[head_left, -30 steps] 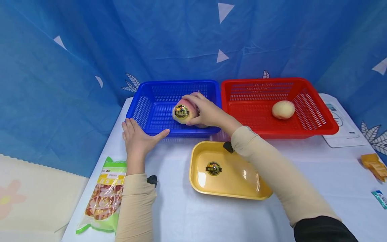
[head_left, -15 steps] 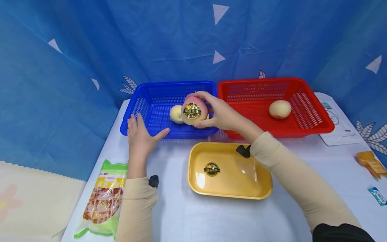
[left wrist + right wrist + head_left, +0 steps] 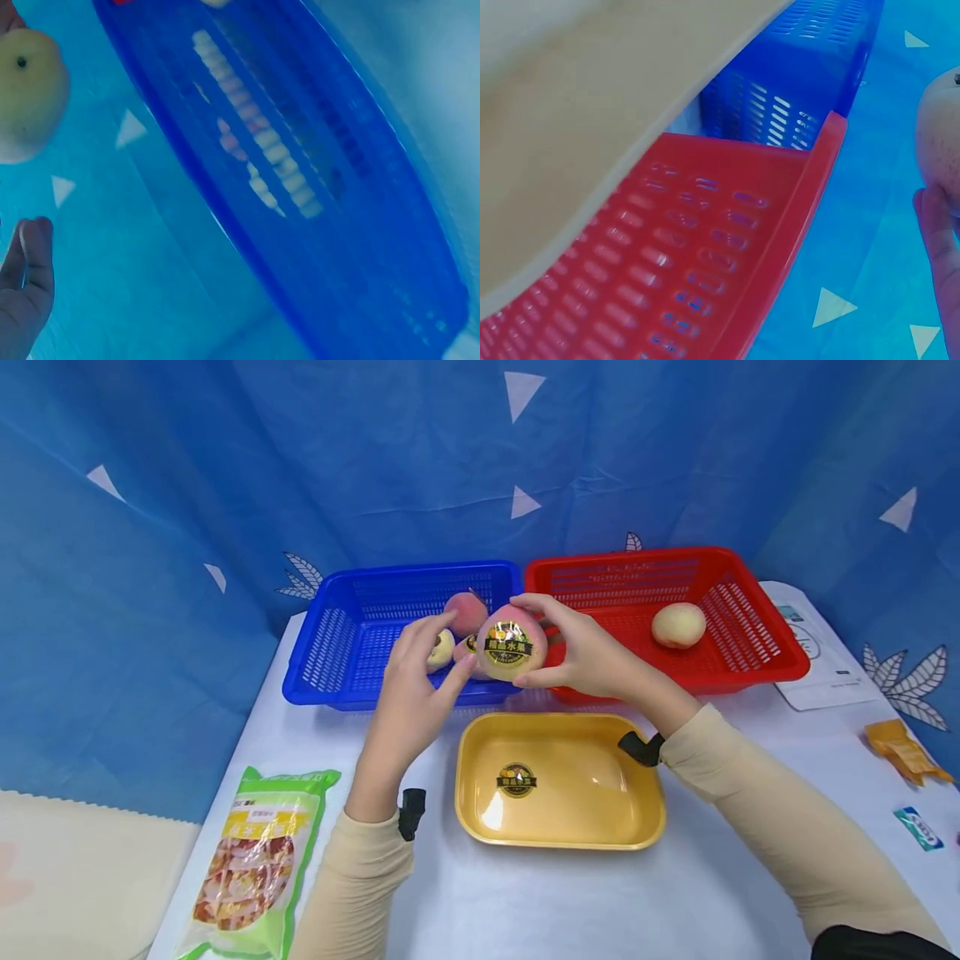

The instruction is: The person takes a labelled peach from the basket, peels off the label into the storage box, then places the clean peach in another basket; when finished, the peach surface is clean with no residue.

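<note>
A person's right hand (image 3: 581, 647) grasps a round peach (image 3: 512, 643), thumb below and fingers above, its pink-and-yellow side with a black-and-gold label facing the viewer. The peach is in front of where two baskets meet. The left hand (image 3: 416, 685) is raised just beside it, thumb and fingers parted and holding nothing; the left wrist view shows a gap between those fingers and the fruit. Both arms wear beige sleeves, with a black piece at each wrist.

Behind the hands, on the left, sits a blue plastic basket (image 3: 330, 643) with slotted walls. In it lie a pink peach (image 3: 466, 612), a pale yellow peach (image 3: 442, 652) partly hidden by the left hand, and another fruit mostly covered from sight. Just beside it on the right stands a red basket (image 3: 600, 647) holding one pale peach (image 3: 678, 625).

Nearer the viewer, a shallow gold tray (image 3: 570, 810) bears a matching label on its floor. To its left lies a green-edged food bag (image 3: 251, 868); well to its right are an orange wrapper (image 3: 906, 750) and a small green-and-white packet (image 3: 918, 828). All rest on a white-covered desk (image 3: 712, 885), backed by a blue curtain (image 3: 420, 460) with white triangles.
</note>
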Tool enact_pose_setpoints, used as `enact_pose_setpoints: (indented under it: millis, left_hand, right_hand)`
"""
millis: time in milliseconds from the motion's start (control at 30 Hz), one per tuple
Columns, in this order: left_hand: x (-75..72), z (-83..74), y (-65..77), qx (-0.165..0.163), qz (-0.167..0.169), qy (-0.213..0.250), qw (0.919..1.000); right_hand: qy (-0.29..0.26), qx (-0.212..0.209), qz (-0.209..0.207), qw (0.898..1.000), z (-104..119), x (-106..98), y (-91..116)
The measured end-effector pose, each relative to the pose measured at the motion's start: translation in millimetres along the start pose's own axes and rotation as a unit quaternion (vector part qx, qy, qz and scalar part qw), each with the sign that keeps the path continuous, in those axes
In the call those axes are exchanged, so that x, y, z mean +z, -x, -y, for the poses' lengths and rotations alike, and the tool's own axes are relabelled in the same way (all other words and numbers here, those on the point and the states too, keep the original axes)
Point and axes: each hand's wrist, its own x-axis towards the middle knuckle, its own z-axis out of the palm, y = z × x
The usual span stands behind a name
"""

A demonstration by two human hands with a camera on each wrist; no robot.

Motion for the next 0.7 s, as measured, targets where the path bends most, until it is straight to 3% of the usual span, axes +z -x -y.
enact_pose_setpoints:
  millis: [100,233,567,700]
  left_hand:
    - [8.5,-7.2,-2.5,0.034,0.017,0.022,0.9990]
    - [18.2,-12.5,-4.7,0.054,0.035,0.039,0.9972]
    - [33.8,-21.1,-6.9,0.083,0.042,0.058,0.9940]
    - [37.9,-24.3,-7.8,0.079,0.044,0.070,0.9935]
  right_hand:
    - [0.007,0.005,0.000,1.000,1,-3,8]
    - [0.018,0.014,0.001,1.000,3,-4,16]
    - [0.040,0.022,-0.011,0.999,6,-6,29]
    - [0.051,0.031,-0.011,0.998,5,-7,33]
